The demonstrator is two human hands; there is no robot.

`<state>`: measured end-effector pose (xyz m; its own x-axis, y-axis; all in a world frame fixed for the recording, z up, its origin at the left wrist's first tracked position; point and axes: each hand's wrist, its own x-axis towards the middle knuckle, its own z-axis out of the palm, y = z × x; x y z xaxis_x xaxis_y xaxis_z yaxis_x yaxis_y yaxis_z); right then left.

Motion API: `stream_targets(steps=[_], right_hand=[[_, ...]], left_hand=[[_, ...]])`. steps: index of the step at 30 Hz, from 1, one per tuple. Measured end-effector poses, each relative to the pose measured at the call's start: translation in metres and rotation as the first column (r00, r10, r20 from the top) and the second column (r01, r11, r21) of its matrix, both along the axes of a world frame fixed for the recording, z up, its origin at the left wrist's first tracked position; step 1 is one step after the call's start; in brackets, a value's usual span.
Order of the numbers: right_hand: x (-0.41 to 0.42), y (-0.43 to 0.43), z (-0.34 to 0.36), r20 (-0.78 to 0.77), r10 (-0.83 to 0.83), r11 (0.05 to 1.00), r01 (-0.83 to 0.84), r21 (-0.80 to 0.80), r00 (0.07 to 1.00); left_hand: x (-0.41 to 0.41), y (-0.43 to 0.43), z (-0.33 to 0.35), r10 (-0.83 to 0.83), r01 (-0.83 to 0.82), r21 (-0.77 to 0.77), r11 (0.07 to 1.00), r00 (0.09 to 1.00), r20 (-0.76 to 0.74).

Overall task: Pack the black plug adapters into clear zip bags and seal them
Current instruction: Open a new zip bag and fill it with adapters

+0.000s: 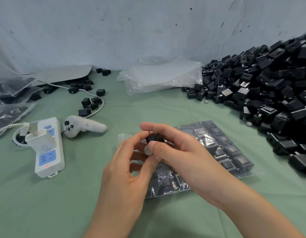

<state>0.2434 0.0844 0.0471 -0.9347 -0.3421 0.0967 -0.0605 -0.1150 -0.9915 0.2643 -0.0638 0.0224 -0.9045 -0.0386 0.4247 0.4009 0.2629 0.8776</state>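
At centre, above the cloth, left hand and right hand meet on one adapter. Fingers of both are curled in, tips pinching it. A small pale disc sits by the right thumb, against the adapter. Which hand bears the weight: cannot tell. The adapter is held clear of the surface, just over the near-left part of a filled bag lying flat.

Step, as judged: one piece being handled or checked before bagging. The bag below looks full; its seal is not readable. Next move likely calls for a fresh bag from the empty bags at the back, well apart from the hands, so one hand must let go. Disc's purpose is unclear.

Surface: green cloth, creased. Pile of adapters banks up along the right, spilling near the filled bag. Left: power strip, red lamp lit, a charger plugged in. White controller just beside it. Loose adapters lie around a white cable. Behind: grey-blue sheet, marked.
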Motion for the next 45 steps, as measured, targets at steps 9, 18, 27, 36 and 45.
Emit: stream_targets(steps=[9,18,27,36,45], right_hand=[[-0.008,-0.001,-0.011,0.193,-0.009,0.955,0.065,-0.290,0.981],[-0.007,0.003,-0.009,0.318,-0.071,0.924,0.182,-0.337,0.946],[-0.009,0.004,-0.010,0.121,-0.145,0.940,0.175,-0.292,0.982],[-0.001,-0.010,-0.017,-0.105,-0.034,0.972,0.009,-0.235,0.994],[-0.003,-0.002,-0.018,-0.331,-0.043,0.964,0.126,0.233,0.943]], left_hand=[[-0.004,-0.003,-0.001,0.016,-0.019,0.098,0.995,0.999,0.031],[-0.061,-0.084,-0.014,0.458,-0.455,-0.053,0.889,0.881,0.122],[-0.036,-0.057,0.000,0.317,-0.335,0.059,0.940,0.926,0.204],[-0.005,-0.007,0.025,-0.425,0.103,0.650,0.753,0.830,0.361],[-0.013,-0.046,0.016,-0.157,-0.104,0.527,0.843,0.890,0.427]])
